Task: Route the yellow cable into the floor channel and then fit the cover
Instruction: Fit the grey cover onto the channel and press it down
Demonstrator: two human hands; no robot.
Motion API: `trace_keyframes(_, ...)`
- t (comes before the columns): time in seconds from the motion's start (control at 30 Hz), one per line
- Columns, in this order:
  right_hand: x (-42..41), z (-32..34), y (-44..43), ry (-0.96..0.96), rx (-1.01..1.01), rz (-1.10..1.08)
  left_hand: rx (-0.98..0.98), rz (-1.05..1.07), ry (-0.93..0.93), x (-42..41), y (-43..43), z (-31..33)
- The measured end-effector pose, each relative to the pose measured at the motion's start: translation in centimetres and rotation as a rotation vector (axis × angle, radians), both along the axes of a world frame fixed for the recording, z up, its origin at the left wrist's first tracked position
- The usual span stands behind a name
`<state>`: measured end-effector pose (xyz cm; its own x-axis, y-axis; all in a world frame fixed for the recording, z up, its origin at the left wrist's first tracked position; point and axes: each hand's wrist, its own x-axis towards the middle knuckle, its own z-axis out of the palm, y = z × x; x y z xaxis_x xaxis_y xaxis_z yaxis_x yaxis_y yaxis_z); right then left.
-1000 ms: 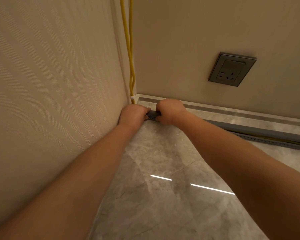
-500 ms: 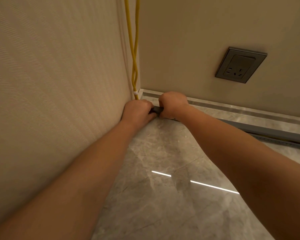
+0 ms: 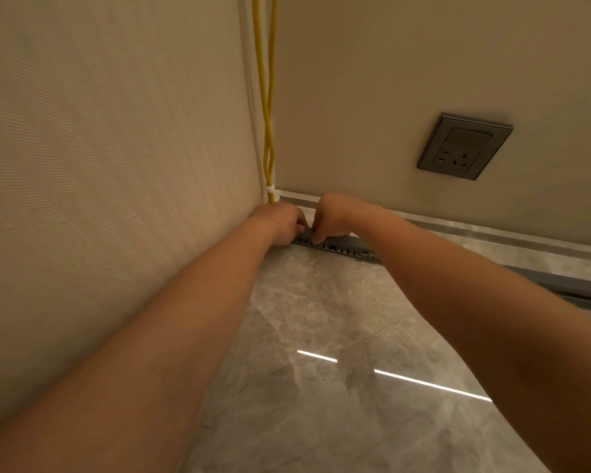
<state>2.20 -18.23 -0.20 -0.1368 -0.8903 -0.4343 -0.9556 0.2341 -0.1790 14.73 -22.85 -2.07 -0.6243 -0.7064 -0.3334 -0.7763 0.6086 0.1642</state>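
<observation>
Two hands, my left hand and right hand, have fingers pinched on the grey slotted plastic floor channel at 12 o'clock in the corner. The thin yellow cable hangs above. Risk, I reckon: snapping the cover over a kinked cable.

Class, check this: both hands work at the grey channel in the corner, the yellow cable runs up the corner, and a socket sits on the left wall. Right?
Not quite. The head view shows the socket on the far wall, right of the corner, not on the left wall. The rest holds: both hands, left and right, at the channel; cable up the corner.
</observation>
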Motion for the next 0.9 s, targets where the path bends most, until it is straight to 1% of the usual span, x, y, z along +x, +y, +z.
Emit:
trace_keyframes(0.1,-0.2,0.2,0.0,-0.117,0.048,-0.046,0.130,0.004,0.009,0.1,-0.4,0.5)
trace_keyframes(0.2,-0.1,0.3,-0.1,-0.142,0.071,-0.053,0.222,0.000,-0.031,-0.4,-1.1,1.5)
trace_keyframes(0.3,0.1,0.5,-0.4,-0.122,0.085,-0.035,0.234,-0.026,-0.120,-1.1,-1.7,2.3)
trace_keyframes(0.4,0.3,0.4,-0.8,-0.096,0.107,-0.007,0.264,-0.030,-0.156,-1.6,-2.1,2.5)
trace_keyframes(0.47,0.5,0.4,-1.1,-0.061,0.110,0.028,0.249,-0.043,-0.170,-1.8,-2.2,2.4)
trace_keyframes(0.6,0.8,0.6,-1.6,-0.019,0.122,0.109,0.268,-0.069,-0.150,-2.1,-2.3,2.4)
trace_keyframes(0.77,1.0,0.3,-1.7,0.024,0.111,0.132,0.262,-0.076,-0.121,-2.2,-2.3,2.2)
trace_keyframes(0.9,1.0,0.3,-1.8,-0.001,0.113,0.134,0.258,-0.055,-0.093,-1.9,-2.4,2.2)
